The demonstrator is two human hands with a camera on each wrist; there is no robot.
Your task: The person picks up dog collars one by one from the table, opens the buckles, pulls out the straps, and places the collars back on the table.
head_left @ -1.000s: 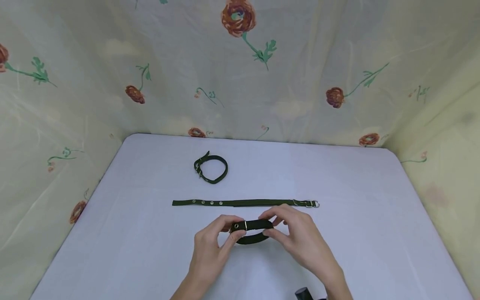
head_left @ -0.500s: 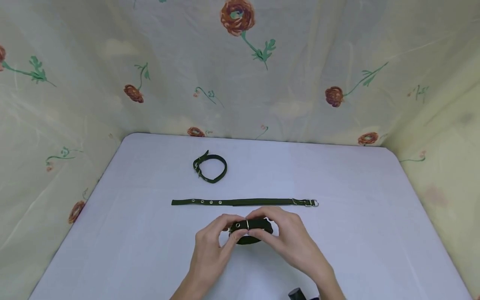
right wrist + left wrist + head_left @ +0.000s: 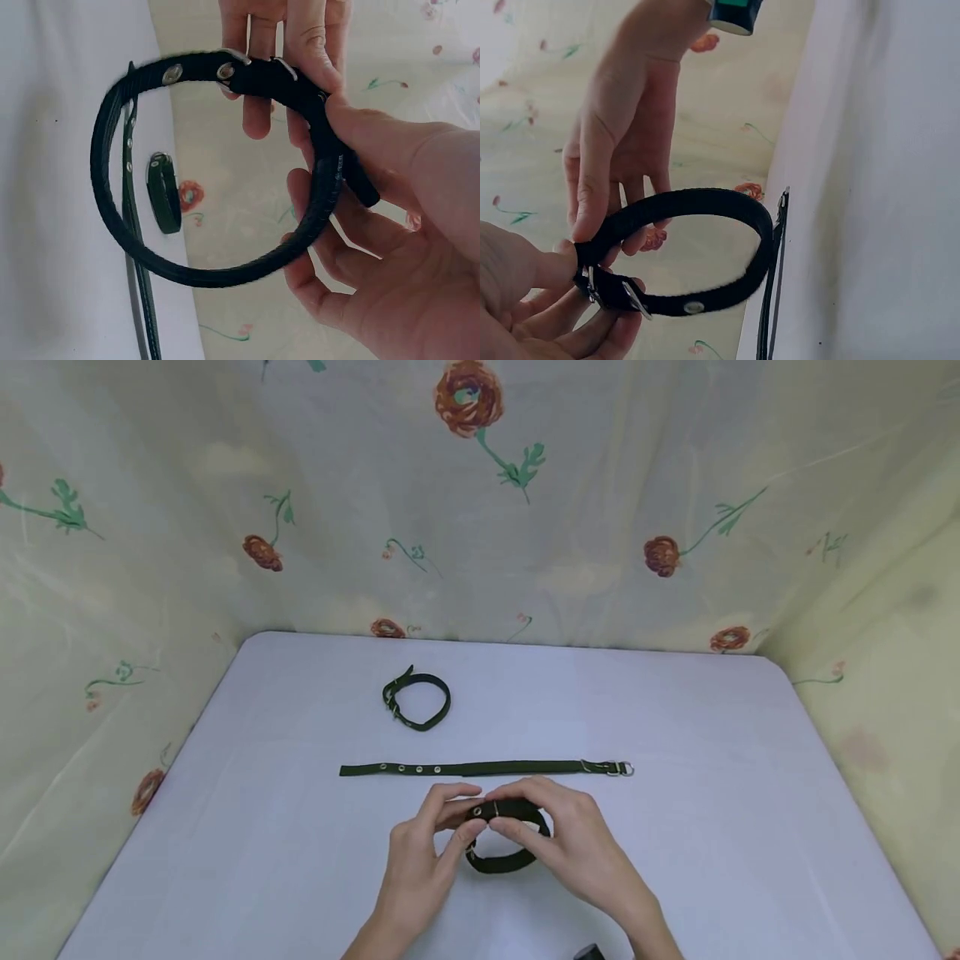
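Observation:
A dark collar [image 3: 504, 865] with metal eyelets and a buckle is held up as a loop between both hands. On its left, my left hand [image 3: 422, 852] pinches the band near the buckle [image 3: 592, 289] between thumb and fingers. My right hand [image 3: 581, 839] grips the upper band just right of the metal keeper, thumb in front and fingers behind. In the right wrist view the loop hangs wide and round, and a short strap end [image 3: 363, 184] pokes out beside the right hand. The fingers partly cover the buckle end.
Just beyond the hands a second green collar [image 3: 517, 767] lies straight on the white table [image 3: 735, 827], eyelets at left, buckle and ring at right. Farther back a third collar [image 3: 447, 697] lies buckled into a loop. Flowered cloth [image 3: 585, 510] surrounds the table.
The right hand has slid left along the upper band to the metal keeper, close to the left hand. The collar's lower side has dropped, so its loop looks wider.

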